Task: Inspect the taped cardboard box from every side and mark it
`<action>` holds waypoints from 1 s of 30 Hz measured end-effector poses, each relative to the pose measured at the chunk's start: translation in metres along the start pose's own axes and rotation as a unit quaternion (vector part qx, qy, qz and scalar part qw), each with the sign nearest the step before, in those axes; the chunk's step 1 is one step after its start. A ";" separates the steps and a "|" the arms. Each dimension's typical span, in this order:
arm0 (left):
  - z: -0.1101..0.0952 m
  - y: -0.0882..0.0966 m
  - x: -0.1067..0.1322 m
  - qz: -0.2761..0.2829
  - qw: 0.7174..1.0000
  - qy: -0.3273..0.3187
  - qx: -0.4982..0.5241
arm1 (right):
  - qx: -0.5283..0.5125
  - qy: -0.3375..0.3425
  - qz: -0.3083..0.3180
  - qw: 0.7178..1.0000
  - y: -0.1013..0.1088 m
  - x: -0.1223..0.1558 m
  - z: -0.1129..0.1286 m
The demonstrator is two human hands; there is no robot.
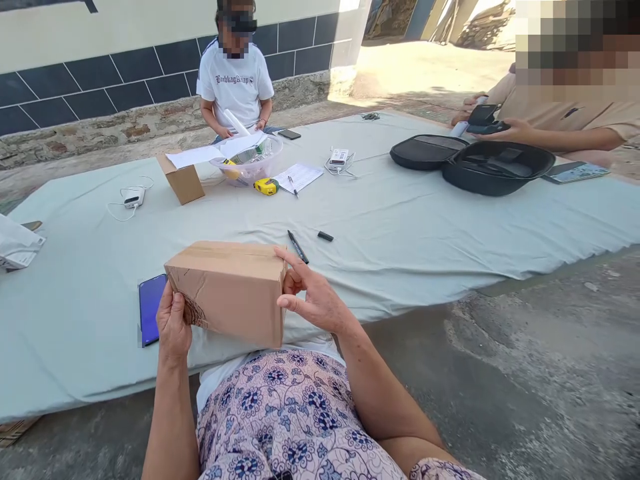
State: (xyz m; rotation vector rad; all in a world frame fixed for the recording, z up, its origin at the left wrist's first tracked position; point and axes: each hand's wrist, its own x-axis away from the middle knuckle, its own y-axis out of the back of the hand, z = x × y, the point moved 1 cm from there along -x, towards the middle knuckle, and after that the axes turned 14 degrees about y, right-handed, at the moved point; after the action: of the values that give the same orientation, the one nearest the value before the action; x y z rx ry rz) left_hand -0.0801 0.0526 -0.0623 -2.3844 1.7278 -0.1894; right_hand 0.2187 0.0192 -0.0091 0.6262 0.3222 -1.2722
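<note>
I can pass the right hand (314, 295) over the cloth (383, 260) between the black cap (325, 236) and the open case (483, 183); the marker (298, 247) blocks just beyond the box (233, 297), and a phone (151, 310) crowds the left hand (175, 323).

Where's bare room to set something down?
Bare cloth lies right of the marker cap, nearer than the black case, and between the leftmost white device and blue-screen phone. Crowded: around the plastic tub, beside carton and tape measure.

That box (235, 303) there is brown with black markings, the cloth (380, 227) pale bluish-green, the clothing (285, 410) pink, blue-flowered.
</note>
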 end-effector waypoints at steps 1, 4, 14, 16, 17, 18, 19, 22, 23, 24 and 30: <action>-0.002 0.000 0.000 0.003 1.000 -0.006 0.004 | 0.014 0.000 -0.002 1.000 0.001 -0.001 0.000; -0.004 0.001 -0.002 0.007 1.000 -0.019 0.014 | 0.047 -0.013 -0.024 0.999 0.004 -0.002 -0.001; -0.014 -0.004 0.008 -0.019 0.998 -0.050 -0.042 | 0.085 -0.048 0.030 0.995 0.009 0.000 -0.005; -0.021 -0.011 0.015 -0.016 0.996 -0.064 -0.059 | 0.113 -0.055 0.040 0.991 0.010 0.000 -0.008; -0.023 -0.017 0.020 -0.014 0.995 -0.071 -0.071 | 0.131 -0.058 0.045 0.989 0.010 0.000 -0.010; -0.026 -0.022 0.024 -0.015 0.993 -0.078 -0.085 | 0.151 -0.059 0.051 0.986 0.009 0.000 -0.011; -0.027 -0.029 0.028 -0.019 0.991 -0.084 -0.102 | 0.170 -0.058 0.057 0.982 0.008 0.001 -0.013; -0.029 -0.047 0.039 -0.052 0.981 -0.102 -0.157 | 0.217 -0.047 0.082 0.971 0.005 0.002 -0.013; -0.029 -0.052 0.042 -0.064 0.978 -0.107 -0.169 | 0.227 -0.046 0.088 0.969 0.004 0.002 -0.012; -0.029 -0.056 0.044 -0.074 0.975 -0.110 -0.177 | 0.235 -0.046 0.093 0.967 0.003 0.003 -0.012; -0.032 -0.061 0.047 -0.134 0.972 -0.089 -0.169 | 0.267 -0.028 0.100 0.958 0.003 0.003 -0.009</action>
State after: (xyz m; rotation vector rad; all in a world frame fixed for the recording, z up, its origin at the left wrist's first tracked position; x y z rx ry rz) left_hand -0.0162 0.0241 -0.0180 -2.7725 1.4496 0.2988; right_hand 0.2236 0.0225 -0.0168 1.0511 -0.1422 -1.1799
